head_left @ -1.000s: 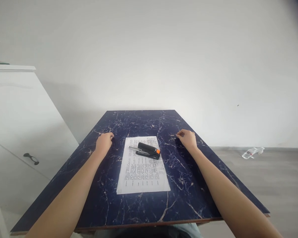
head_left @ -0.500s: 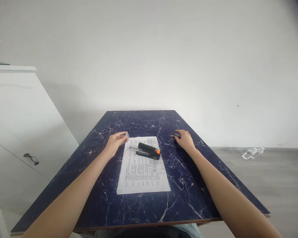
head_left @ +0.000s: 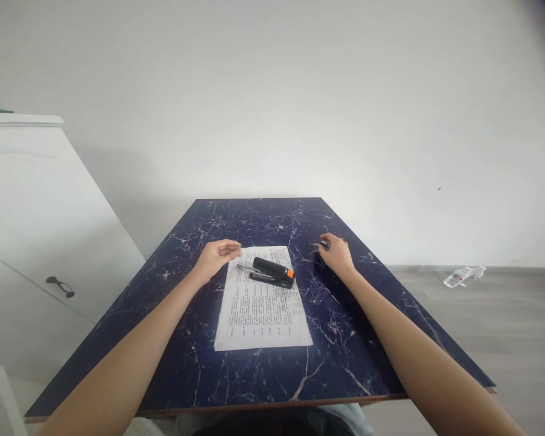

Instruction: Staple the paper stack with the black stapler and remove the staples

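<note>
A black stapler point(head_left: 273, 272) with an orange button lies opened on printed sheets of paper point(head_left: 266, 330), its metal magazine pointing left. At the top left corner of the paper is my left hand point(head_left: 215, 259), closed in a pinch. Between its fingertips shows the end of a small silvery piece point(head_left: 239, 246) that looks like a strip of staples. To the right of the paper, my right hand point(head_left: 338, 254) is closed around a small dark object point(head_left: 324, 244). The fingers cover most of that object, so its kind is unclear.
The dark blue marbled table point(head_left: 263, 381) stands against a white wall. At the left is a white cabinet point(head_left: 36, 200) with a dark handle point(head_left: 60, 286). A crumpled clear plastic item point(head_left: 463, 276) lies on the grey floor at the right.
My left hand has moved slightly right over the paper's corner, and its silvery piece shows less. My right hand has turned a little. The view has shifted slightly.
</note>
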`<action>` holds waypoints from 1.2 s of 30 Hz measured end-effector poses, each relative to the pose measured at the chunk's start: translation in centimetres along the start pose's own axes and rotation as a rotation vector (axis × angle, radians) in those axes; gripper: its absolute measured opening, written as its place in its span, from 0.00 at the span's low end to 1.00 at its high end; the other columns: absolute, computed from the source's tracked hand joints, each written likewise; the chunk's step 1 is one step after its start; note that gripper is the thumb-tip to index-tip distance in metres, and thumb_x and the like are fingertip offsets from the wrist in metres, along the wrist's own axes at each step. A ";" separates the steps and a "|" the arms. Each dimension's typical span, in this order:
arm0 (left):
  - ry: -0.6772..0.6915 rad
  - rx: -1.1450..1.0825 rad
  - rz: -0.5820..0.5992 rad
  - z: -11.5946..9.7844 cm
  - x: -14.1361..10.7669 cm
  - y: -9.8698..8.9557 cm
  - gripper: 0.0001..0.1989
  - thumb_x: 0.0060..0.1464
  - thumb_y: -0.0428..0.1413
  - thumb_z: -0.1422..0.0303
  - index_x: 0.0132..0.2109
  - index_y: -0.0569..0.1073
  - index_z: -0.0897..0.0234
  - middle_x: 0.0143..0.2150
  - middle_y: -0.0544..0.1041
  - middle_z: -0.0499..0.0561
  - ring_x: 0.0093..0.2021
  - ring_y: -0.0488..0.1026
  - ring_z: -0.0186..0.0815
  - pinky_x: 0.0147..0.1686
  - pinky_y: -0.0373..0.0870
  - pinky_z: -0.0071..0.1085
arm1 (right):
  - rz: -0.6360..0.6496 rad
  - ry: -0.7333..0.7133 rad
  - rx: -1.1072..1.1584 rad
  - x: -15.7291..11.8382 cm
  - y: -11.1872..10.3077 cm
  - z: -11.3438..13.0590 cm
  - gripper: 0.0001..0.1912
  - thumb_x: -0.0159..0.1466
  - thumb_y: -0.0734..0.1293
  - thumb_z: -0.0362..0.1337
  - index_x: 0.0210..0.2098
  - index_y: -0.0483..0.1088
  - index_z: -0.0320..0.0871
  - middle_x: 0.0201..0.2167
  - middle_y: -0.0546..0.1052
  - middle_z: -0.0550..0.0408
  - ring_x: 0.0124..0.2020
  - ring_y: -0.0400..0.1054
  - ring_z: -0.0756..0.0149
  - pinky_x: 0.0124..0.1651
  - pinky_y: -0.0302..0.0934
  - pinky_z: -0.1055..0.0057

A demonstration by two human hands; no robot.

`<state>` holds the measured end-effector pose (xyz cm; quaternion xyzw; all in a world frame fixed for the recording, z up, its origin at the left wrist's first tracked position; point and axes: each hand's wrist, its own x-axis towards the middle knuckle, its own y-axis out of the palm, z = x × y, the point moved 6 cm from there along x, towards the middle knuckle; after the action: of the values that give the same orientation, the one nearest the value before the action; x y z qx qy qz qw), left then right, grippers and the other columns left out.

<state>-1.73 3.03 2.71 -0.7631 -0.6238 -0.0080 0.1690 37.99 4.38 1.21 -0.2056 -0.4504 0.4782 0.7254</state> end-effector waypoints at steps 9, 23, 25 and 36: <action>0.159 0.460 0.309 -2.0 -1.2 1.9 0.12 0.55 0.66 0.60 0.47 0.84 0.53 0.46 0.83 0.53 0.42 0.77 0.40 0.43 0.72 0.36 | 0.058 0.028 0.066 -0.2 0.4 0.2 0.11 0.59 0.67 0.29 0.41 0.77 0.42 0.38 0.83 0.52 0.37 0.77 0.60 0.46 0.68 0.67; 0.184 0.478 0.356 -1.9 -1.2 2.5 0.13 0.56 0.64 0.59 0.47 0.84 0.54 0.44 0.82 0.54 0.38 0.73 0.37 0.39 0.69 0.34 | 0.084 0.038 0.078 -0.3 0.6 0.4 0.09 0.59 0.67 0.29 0.37 0.77 0.43 0.34 0.82 0.53 0.36 0.77 0.61 0.46 0.68 0.67; 0.182 0.483 0.360 -1.8 -1.2 2.5 0.13 0.56 0.64 0.58 0.47 0.84 0.54 0.44 0.81 0.54 0.37 0.72 0.37 0.38 0.69 0.34 | 0.085 0.039 0.079 -0.3 0.7 0.4 0.09 0.58 0.67 0.29 0.37 0.77 0.43 0.34 0.82 0.53 0.36 0.77 0.60 0.46 0.68 0.67; 0.224 0.448 0.395 -2.2 -1.4 2.7 0.12 0.57 0.63 0.60 0.47 0.84 0.53 0.45 0.82 0.55 0.40 0.76 0.39 0.39 0.70 0.35 | 0.087 0.029 0.089 -0.4 0.6 0.5 0.09 0.58 0.66 0.30 0.36 0.77 0.44 0.33 0.82 0.53 0.36 0.77 0.60 0.45 0.69 0.66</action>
<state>0.93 0.64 3.81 -0.8076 -0.4272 0.0788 0.3989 37.20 4.19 0.88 -0.1996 -0.4090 0.5259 0.7186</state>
